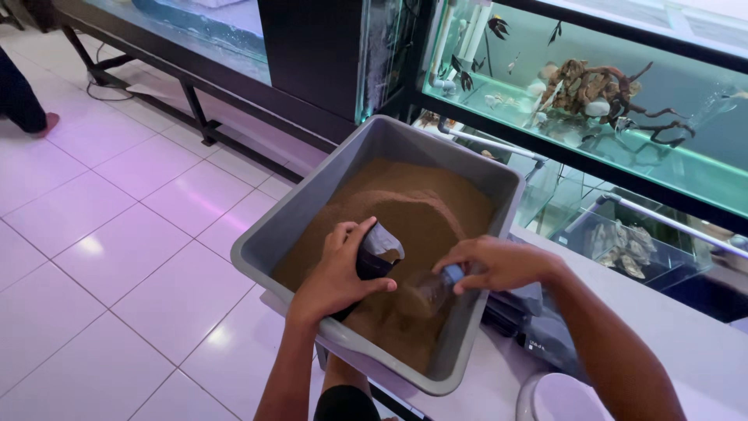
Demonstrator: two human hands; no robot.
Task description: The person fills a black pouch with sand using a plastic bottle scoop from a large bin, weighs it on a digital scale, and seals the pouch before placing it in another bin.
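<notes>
two hands working in a grey tub [257, 249] of brown granules [413, 210].
left hand [336, 273] closed around a dark scoop [375, 253], tilted toward the clear bottle [431, 287], which the right hand [499, 263] grips by the neck, slanted to receive granules.

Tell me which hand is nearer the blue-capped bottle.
Right. The right hand pinches the clear bottle at its blue cap; the left hand holds a dark scoop beside it, above the brown powder.

I was looking into an aquarium shop: lit fish tanks [592, 93] on black metal stands [195, 109] lined a white tiled floor [117, 234], with fish and driftwood [600, 90] inside.
</notes>
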